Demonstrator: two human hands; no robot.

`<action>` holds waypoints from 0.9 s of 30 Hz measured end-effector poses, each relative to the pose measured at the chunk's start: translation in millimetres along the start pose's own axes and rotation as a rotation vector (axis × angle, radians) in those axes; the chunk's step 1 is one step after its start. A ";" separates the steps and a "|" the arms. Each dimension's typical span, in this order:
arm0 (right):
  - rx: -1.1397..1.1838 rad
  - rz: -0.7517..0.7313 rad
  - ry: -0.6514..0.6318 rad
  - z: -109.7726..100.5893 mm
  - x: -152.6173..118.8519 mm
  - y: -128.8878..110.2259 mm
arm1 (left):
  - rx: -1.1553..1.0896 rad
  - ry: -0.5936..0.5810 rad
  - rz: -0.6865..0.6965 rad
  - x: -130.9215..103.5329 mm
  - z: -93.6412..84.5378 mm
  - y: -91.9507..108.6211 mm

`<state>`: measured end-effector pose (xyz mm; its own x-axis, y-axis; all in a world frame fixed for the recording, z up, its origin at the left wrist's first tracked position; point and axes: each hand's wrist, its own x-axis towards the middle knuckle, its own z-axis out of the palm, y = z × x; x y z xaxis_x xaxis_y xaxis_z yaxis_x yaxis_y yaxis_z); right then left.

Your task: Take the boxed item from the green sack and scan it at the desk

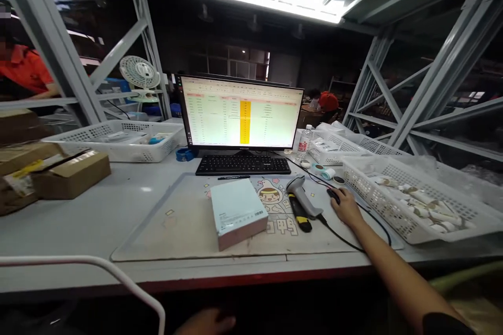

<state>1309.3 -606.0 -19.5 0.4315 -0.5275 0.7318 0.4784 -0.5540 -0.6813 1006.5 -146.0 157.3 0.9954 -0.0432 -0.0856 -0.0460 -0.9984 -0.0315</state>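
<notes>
1. The right hand [346, 205] lay flat on top of a black mouse [334, 194], its fingers curled over it and holding it. The mouse sat on the right edge of the desk mat [176, 225].
2. The right arm reached out straight from the bottom right corner, low over the table [98, 214].
3. The left hand [206, 322] was down below the table edge, in the dark. I could not tell if it was open or closed, or if it held anything.
4. Just right of the mouse was a white basket [396, 220]. It held many small white rolls [422, 204].
5. Behind that one was another white basket [334, 149] with white packets in it.
6. Far left stood a third white basket [118, 141] with a few small things inside.
7. Just left of the right hand lay a scanner [301, 196] on its side, its cord running under the arm.
8. A white box [238, 212] sat in the middle of the mat.
9. Behind the mat were a black keyboard [243, 165] and a bright screen [241, 112].
10. Brown boxes [70, 172] sat on the left of the table.
11. A person in an orange shirt [25, 70] was far off on the left.
</notes>
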 end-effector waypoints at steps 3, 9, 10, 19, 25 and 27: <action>-0.013 0.036 -0.031 -3.0 1.4 -5.6 | 0.016 0.042 0.029 -34.3 -19.5 17.0; -0.018 0.049 -0.070 -8.0 1.3 -9.3 | -0.092 0.203 0.168 -114.2 -63.0 38.0; -0.019 0.047 -0.070 -7.9 1.1 -9.1 | -0.108 0.237 0.202 -118.7 -74.7 42.7; -0.008 0.032 -0.028 3.6 0.6 1.7 | -0.063 0.717 0.459 -55.5 -226.5 120.4; 0.016 0.007 0.002 7.7 -3.8 9.2 | -0.017 0.750 0.316 46.0 -294.7 127.5; 0.022 0.006 0.015 9.0 -5.5 10.5 | -0.008 0.740 0.327 67.2 -298.2 118.4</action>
<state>1318.8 -603.1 -30.5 0.4229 -0.5402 0.7276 0.4930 -0.5365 -0.6849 1093.1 -277.6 444.7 0.7295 -0.3421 0.5922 -0.3464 -0.9314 -0.1114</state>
